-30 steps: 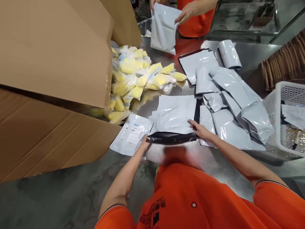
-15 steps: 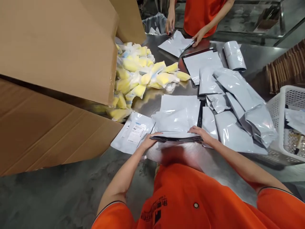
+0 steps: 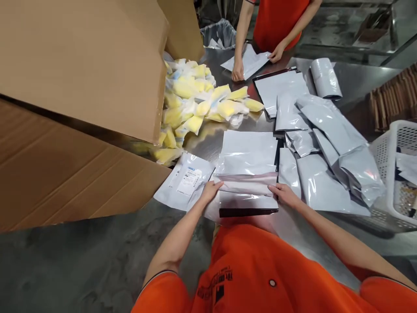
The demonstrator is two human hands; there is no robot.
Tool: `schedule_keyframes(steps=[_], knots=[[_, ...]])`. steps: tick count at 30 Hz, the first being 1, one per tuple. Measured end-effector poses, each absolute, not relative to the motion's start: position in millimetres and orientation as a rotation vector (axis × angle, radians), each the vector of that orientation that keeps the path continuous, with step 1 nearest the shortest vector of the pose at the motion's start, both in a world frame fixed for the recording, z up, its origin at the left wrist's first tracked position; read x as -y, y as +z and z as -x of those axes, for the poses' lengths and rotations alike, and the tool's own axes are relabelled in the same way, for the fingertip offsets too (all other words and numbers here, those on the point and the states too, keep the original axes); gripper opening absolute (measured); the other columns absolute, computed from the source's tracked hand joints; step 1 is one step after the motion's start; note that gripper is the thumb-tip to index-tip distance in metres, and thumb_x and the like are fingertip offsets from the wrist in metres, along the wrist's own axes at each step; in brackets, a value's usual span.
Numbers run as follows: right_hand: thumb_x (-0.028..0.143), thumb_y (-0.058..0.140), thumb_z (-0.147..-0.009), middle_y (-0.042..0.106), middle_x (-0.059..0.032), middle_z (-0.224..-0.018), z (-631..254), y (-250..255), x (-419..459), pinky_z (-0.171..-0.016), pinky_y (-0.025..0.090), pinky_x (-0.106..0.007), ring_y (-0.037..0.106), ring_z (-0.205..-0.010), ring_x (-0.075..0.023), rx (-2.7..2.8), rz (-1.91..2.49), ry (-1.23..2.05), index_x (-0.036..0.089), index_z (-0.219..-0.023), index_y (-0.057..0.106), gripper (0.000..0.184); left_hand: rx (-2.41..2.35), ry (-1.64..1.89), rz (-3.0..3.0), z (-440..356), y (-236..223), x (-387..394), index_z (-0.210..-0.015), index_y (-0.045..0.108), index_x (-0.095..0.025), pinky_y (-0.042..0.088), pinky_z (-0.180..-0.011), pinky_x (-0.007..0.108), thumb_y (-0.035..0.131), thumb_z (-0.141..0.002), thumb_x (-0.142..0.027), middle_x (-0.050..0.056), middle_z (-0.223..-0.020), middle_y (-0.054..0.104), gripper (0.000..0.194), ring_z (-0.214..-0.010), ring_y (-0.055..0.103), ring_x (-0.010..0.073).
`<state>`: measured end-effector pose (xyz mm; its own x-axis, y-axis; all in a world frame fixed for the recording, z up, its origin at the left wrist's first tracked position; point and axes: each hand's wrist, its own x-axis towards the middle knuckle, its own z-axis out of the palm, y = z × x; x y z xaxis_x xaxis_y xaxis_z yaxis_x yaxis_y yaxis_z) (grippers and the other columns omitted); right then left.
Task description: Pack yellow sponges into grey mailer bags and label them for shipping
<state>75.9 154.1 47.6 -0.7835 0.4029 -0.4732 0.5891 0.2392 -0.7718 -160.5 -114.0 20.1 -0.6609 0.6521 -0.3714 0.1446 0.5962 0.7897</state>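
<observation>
A grey poly mailer [image 3: 247, 191] lies on the steel table [image 3: 208, 145] right in front of me, with a black strip [image 3: 248, 212] along its near edge. My left hand [image 3: 210, 192] holds its left side, and my right hand [image 3: 283, 194] holds its right side. To the left, a white labelled packet [image 3: 185, 182] lies against my left hand. Beyond it, a heap of yellow-and-white wrapped packs [image 3: 198, 98] spills from a large cardboard box [image 3: 81, 65]. Several grey mailers [image 3: 325, 161] overlap on my right.
A co-worker's hands [image 3: 256, 63] rest on another grey mailer [image 3: 250, 61] across the table. A rolled grey mailer [image 3: 325, 78] stands at the far right. A white plastic basket [image 3: 387, 161] sits at the right edge, and a lined bin [image 3: 218, 34] stands behind the box.
The black strip of my mailer has swung toward me, to the near edge. The co-worker's mailer has gone from held up to lying flat on the table.
</observation>
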Motion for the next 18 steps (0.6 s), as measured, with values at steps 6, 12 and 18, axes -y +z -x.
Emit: schedule_keyframes(steps=[6,12,18], knots=[[0.052,0.054,-0.078,0.045,0.003,-0.05,-71.2,39.2,-147.3,-0.046,0.032,-0.025,0.041,-0.046,-0.0116,-2.074,-1.278,-1.636,0.022,-0.061,0.04,0.037,-2.371,0.998,-0.362,156.9,17.1,99.3,-0.053,0.042,-0.022,0.039,-0.055,0.024,0.053,-0.085,-0.046,-0.006,-0.049,0.035,0.043,-0.053,0.044,0.0125],[0.046,0.055,-0.076,0.044,0.0032,-0.05,-75.1,33.3,-142.6,-0.046,0.03,-0.024,0.039,-0.048,-0.0115,-2.06,-1.395,-1.615,0.023,-0.059,0.038,0.034,-2.577,1.034,-0.352,138.2,34.5,86.5,-0.098,0.064,-0.016,0.047,-0.087,0.033,0.049,-0.092,-0.043,0.006,-0.089,0.067,0.032,-0.09,0.061,0.0222],[0.045,0.053,-0.078,0.047,0.0028,-0.053,-71.6,29.3,-145.6,-0.047,0.032,-0.025,0.042,-0.05,-0.0123,-2.071,-1.372,-1.585,0.022,-0.061,0.041,0.031,-2.607,0.699,-1.312,102.0,22.1,62.1,-0.144,0.049,-0.021,0.009,-0.119,0.062,0.05,-0.095,-0.047,0.017,-0.157,0.036,0.056,-0.148,0.023,0.0399]])
